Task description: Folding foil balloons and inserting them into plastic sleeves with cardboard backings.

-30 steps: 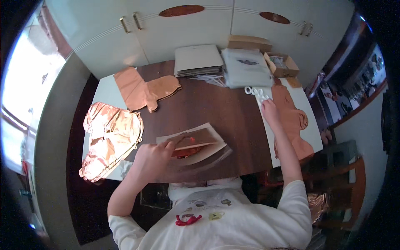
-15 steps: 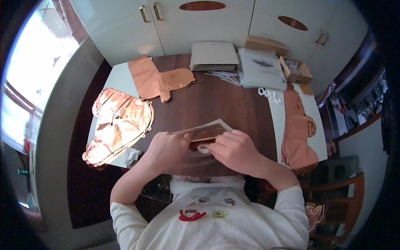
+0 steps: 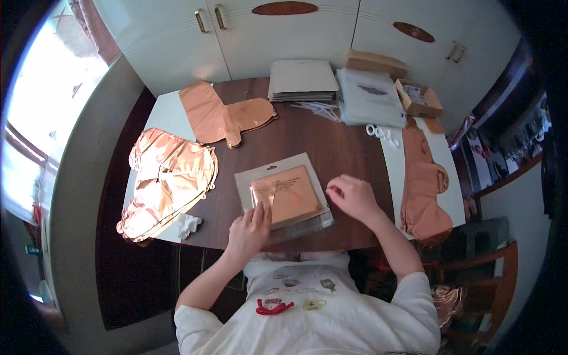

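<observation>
A clear packaging bag [image 3: 242, 181] with a hang hole lies slightly turned on the table in front of me. Inside it is a flat, folded copper-coloured foil balloon [image 3: 299, 204] with dark print showing over it. My left hand [image 3: 249, 232] rests its outstretched fingers on the bag's near left part. Just off the bag's right edge, my right hand [image 3: 355, 198] hovers with its fingers curled together; whether anything small is between them is hidden.
Copper foil balloons lie flat at left [image 3: 171, 177], far left [image 3: 204, 115] and right [image 3: 423, 189]. A grey card stack [image 3: 303, 77], white straws [image 3: 319, 110], a pile of clear bags [image 3: 370, 97], white rings [image 3: 381, 135] and a small box [image 3: 420, 99] sit along the back.
The bag, held up in both hands before, now lies flat on the table. My left hand has come down onto its near edge; my right hand has let go and moved right.
</observation>
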The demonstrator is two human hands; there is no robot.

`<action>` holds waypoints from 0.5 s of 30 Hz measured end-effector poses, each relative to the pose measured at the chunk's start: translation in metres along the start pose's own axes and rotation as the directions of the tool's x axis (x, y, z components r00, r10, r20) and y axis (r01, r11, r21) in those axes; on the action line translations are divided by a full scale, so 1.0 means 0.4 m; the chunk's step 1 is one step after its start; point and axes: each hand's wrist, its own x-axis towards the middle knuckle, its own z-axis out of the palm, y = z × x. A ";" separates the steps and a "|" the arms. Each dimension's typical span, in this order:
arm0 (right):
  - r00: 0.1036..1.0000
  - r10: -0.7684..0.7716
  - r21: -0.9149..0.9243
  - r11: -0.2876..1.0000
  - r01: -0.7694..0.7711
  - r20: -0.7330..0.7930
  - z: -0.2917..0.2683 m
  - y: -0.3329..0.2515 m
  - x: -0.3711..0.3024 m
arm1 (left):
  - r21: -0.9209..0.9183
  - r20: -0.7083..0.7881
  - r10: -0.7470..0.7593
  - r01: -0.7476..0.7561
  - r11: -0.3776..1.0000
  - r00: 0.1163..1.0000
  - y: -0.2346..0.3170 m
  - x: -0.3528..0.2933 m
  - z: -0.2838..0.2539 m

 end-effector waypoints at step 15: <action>0.972 0.191 -0.322 0.919 -0.226 -0.136 0.120 0.330 0.417 | -0.299 0.179 -0.181 0.228 0.926 0.967 0.007 0.047 0.119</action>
